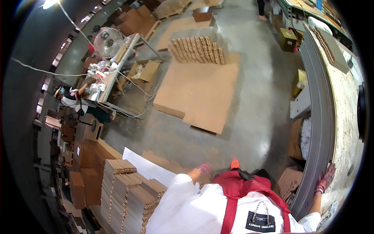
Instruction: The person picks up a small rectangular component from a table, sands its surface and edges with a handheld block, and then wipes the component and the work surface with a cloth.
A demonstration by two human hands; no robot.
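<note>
My left hand (204, 168), in a patterned reddish glove, hangs beside my red apron (243, 183), over the floor. It is blurred, and its fingers do not show clearly. To its left are a white sheet (148, 165) and a tall stack of flat cardboard (128, 191). My right hand (326, 179), in the same kind of glove, rests with fingers stretched out on the edge of the long workbench (343, 117). Nothing shows under or in it.
A large brown cardboard sheet (198, 89) lies ahead on the floor, with stacked corrugated pieces (198, 48) on its far end. At left, a person (72, 97) stands by a cluttered table (113, 78) with a fan (108, 42). Boxes (287, 39) stand on the right.
</note>
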